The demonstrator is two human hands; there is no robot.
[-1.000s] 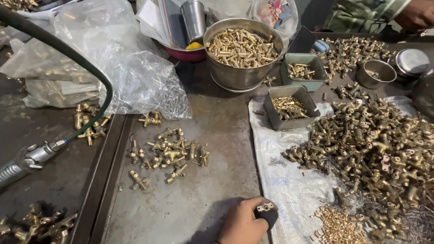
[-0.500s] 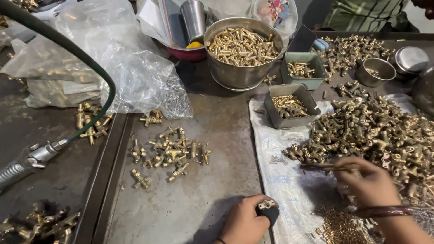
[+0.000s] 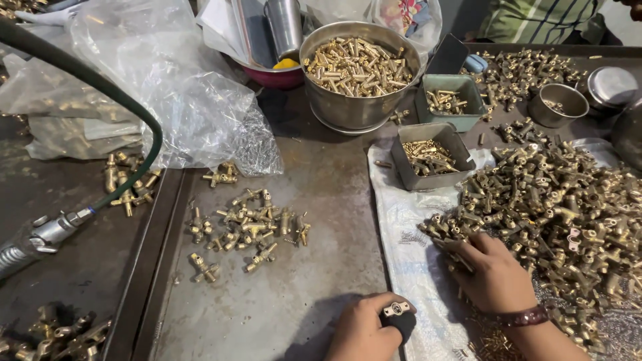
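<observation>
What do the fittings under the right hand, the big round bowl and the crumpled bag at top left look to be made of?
Fittings under the right hand: probably brass, from the yellow-gold metallic glint. Round bowl: likely steel, with a dull grey, brushed-looking wall that reflects softly. Crumpled bag: thin clear plastic film, see-through, creased and shiny.

Metal bench (image 3: pixel 321 220), brass fittings (image 3: pixel 247 227), steel bowl (image 3: pixel 358 107)

A large crumpled clear plastic bag (image 3: pixel 167 87) lies at the back left of the metal table. Behind the steel bowl, 1 more clear bag (image 3: pixel 408 17) shows a colourful printed picture. No screens or signs are visible.
</observation>
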